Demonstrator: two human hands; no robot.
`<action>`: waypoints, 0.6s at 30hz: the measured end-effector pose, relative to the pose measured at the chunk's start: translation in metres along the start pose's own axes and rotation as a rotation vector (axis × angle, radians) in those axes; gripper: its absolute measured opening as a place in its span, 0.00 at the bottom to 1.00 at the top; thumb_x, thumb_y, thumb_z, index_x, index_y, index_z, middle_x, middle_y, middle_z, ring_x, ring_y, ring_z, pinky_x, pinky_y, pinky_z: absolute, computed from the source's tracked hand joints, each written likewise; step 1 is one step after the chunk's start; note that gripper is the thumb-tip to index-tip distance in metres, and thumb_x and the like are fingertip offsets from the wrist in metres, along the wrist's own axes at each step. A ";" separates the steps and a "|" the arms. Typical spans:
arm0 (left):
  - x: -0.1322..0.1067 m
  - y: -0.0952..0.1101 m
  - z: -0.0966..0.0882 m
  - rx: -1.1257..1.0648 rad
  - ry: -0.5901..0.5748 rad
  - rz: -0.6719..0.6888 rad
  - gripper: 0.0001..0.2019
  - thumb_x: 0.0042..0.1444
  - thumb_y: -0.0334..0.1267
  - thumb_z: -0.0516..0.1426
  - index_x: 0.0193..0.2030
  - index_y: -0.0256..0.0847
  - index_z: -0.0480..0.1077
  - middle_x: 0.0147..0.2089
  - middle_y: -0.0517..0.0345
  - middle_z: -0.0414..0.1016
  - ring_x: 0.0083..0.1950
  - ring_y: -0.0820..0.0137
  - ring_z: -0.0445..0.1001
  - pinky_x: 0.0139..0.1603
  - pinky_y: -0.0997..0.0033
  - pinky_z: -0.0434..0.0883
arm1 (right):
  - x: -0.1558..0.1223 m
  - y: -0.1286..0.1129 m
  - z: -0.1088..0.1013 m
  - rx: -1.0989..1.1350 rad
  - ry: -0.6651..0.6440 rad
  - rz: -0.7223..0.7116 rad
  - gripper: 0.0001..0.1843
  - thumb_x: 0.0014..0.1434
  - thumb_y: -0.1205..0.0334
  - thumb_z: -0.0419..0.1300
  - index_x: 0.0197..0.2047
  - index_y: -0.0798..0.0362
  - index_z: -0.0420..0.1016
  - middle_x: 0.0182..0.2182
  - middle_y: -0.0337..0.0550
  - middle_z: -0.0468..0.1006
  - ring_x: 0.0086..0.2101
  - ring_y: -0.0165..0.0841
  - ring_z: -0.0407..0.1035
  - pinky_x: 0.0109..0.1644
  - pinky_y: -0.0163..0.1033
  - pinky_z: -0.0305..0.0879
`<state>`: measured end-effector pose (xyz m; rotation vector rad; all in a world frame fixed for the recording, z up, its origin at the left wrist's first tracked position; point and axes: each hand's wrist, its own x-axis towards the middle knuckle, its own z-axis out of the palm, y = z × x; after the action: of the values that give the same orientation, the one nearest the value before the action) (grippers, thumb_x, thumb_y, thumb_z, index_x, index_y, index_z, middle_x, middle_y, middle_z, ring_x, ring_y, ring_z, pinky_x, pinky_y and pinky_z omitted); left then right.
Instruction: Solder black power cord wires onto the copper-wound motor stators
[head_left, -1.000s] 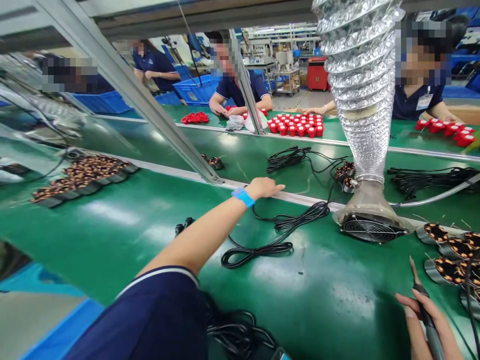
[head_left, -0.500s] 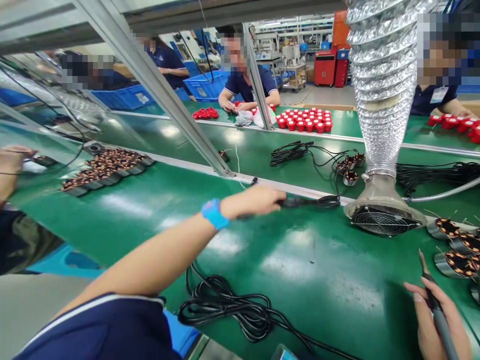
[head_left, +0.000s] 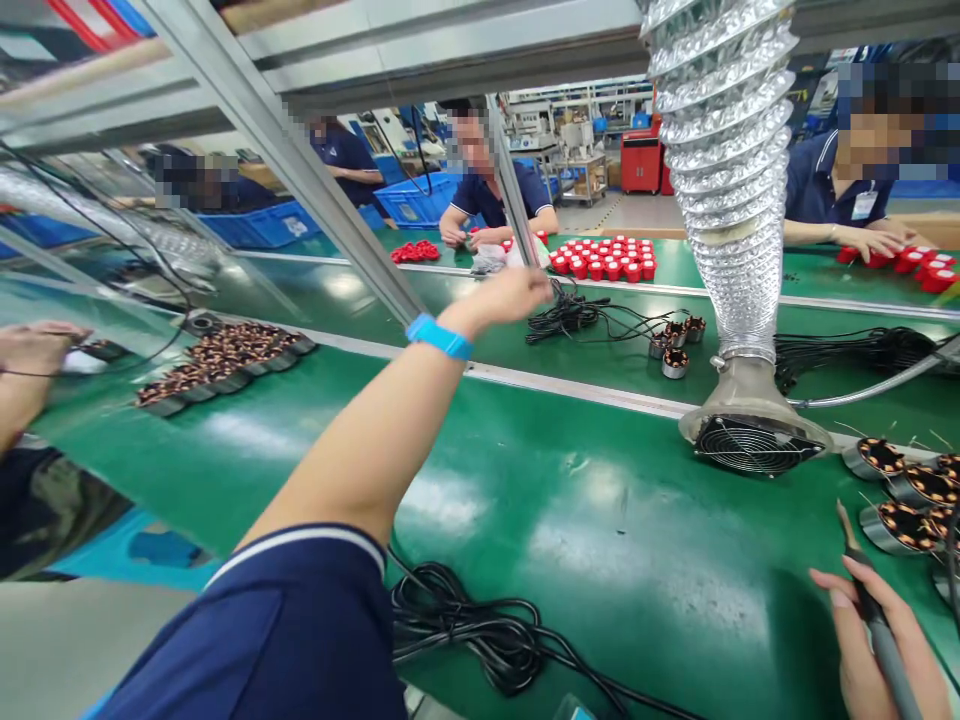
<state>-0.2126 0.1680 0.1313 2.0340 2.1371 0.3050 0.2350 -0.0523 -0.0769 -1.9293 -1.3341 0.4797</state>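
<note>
My left hand (head_left: 504, 298), with a blue wristband (head_left: 440, 336), is stretched out over the far strip of the green bench. Its blurred fingertips are beside a coil of black cables (head_left: 570, 314); whether they hold any of it cannot be made out. In my right hand (head_left: 916, 655), at the lower right, is a soldering iron (head_left: 879, 630), its tip pointing up and away. Just beyond the iron stand several metal rings with copper windings, motor stators (head_left: 900, 525). A larger loop of black cable (head_left: 480, 630) lies on the near bench.
A fume extractor hood (head_left: 757, 440) hangs from a silver duct (head_left: 731, 200). A metal rail (head_left: 585, 388) divides the green bench (head_left: 540, 480). More stators (head_left: 225, 365) stand at left, near another person's hands (head_left: 34, 370). Red parts (head_left: 607, 258) lie across, where co-workers sit.
My left hand has moved up and away, from over the rail to the far strip. The black cable it had by the rail is gone from there. My right hand keeps the soldering iron.
</note>
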 end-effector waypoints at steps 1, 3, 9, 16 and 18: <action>-0.017 0.002 0.016 -0.030 -0.150 0.054 0.13 0.63 0.36 0.51 0.41 0.33 0.76 0.41 0.51 0.78 0.48 0.63 0.75 0.54 0.62 0.70 | -0.001 -0.002 0.000 0.017 -0.011 0.002 0.33 0.54 0.32 0.53 0.52 0.47 0.73 0.41 0.45 0.83 0.48 0.49 0.74 0.53 0.52 0.67; -0.053 0.009 0.049 -0.062 -0.306 0.123 0.12 0.62 0.42 0.55 0.40 0.37 0.76 0.39 0.57 0.78 0.44 0.68 0.76 0.49 0.66 0.73 | -0.003 -0.005 0.001 0.052 -0.029 0.001 0.32 0.53 0.32 0.54 0.50 0.47 0.73 0.39 0.43 0.84 0.47 0.47 0.75 0.50 0.49 0.69; -0.138 0.049 0.129 -0.109 -0.626 0.405 0.15 0.65 0.44 0.54 0.53 0.40 0.70 0.54 0.50 0.72 0.49 0.67 0.74 0.50 0.61 0.75 | -0.008 -0.002 0.005 0.082 -0.083 -0.099 0.33 0.56 0.32 0.53 0.53 0.48 0.72 0.37 0.43 0.84 0.40 0.42 0.78 0.40 0.43 0.73; -0.179 0.120 0.179 -0.114 -0.798 0.763 0.11 0.65 0.41 0.50 0.33 0.47 0.69 0.45 0.52 0.80 0.49 0.58 0.78 0.46 0.59 0.74 | -0.019 -0.010 0.016 0.163 -0.194 -0.466 0.20 0.63 0.52 0.57 0.57 0.48 0.66 0.44 0.45 0.83 0.41 0.35 0.79 0.43 0.39 0.77; -0.185 0.141 0.186 -0.152 -0.810 0.813 0.10 0.64 0.40 0.48 0.36 0.45 0.69 0.47 0.50 0.80 0.49 0.57 0.78 0.46 0.59 0.74 | -0.023 -0.020 0.017 0.141 -0.228 -0.585 0.21 0.63 0.56 0.58 0.58 0.48 0.64 0.50 0.48 0.80 0.44 0.36 0.78 0.45 0.41 0.77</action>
<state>-0.0177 -0.0053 -0.0126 2.2722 0.7674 -0.2336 0.2015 -0.0635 -0.0756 -1.3099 -1.8670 0.4870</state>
